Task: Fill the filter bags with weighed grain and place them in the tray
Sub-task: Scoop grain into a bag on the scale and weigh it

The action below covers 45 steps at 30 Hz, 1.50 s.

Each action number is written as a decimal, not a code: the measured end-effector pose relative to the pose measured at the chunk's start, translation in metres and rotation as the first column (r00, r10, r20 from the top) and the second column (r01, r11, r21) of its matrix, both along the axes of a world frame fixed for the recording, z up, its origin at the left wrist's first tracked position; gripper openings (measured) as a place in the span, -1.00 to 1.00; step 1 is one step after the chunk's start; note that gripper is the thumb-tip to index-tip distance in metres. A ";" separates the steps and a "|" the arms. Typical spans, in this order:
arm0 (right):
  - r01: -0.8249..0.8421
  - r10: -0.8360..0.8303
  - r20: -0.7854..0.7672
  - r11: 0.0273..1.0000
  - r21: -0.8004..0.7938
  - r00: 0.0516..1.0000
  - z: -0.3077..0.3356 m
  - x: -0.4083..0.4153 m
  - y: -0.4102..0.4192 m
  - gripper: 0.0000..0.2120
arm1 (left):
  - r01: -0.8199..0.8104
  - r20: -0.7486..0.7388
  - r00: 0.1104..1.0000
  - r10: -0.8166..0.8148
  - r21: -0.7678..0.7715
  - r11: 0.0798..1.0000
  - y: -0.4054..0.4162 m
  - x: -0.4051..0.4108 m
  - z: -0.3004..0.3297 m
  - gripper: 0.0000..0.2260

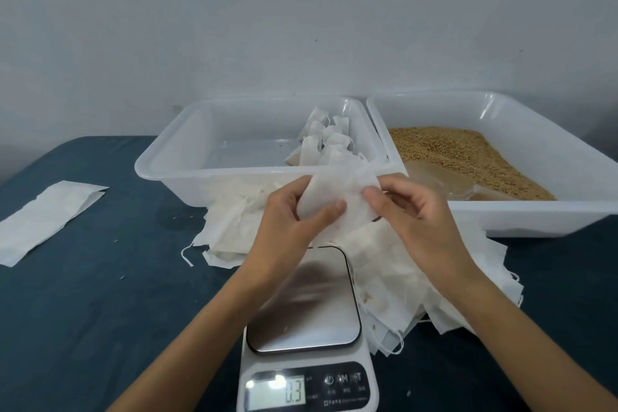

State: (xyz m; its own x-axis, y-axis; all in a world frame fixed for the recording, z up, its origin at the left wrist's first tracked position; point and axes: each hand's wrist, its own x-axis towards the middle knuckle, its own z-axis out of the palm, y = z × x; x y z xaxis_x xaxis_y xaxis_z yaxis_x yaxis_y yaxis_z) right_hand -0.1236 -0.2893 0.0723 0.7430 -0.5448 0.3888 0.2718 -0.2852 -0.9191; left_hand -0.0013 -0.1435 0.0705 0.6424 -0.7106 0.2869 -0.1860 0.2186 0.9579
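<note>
Above table point(83, 294), hands pinch filter bag point(337, 197) crosswise.

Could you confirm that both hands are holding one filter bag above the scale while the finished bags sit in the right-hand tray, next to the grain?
Not quite. The head view shows the finished bags in the left tray; the right tray holds the grain. The rest stands: the left hand and right hand hold one filter bag above the scale.

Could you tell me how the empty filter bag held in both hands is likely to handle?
Probably floppy: the bag creases between the left hand and right hand. Likely very light, being thin and translucent. It may tear if pulled hard.
</note>
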 end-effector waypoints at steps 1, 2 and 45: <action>0.078 -0.078 0.003 0.994 -0.073 0.997 -0.001 0.001 -0.001 -0.92 | -0.035 0.064 0.997 0.035 -0.010 0.999 0.000 0.000 -0.001 -0.87; 0.130 -0.130 0.014 0.985 -0.116 0.991 -0.002 0.000 -0.001 -0.94 | -0.063 0.109 0.992 0.065 -0.026 0.998 -0.001 -0.001 -0.004 -0.93; 0.067 -0.066 0.013 0.989 -0.128 0.998 0.005 -0.011 0.009 -0.53 | -0.278 0.043 0.960 0.278 -0.012 0.961 -0.002 -0.004 -0.001 -0.85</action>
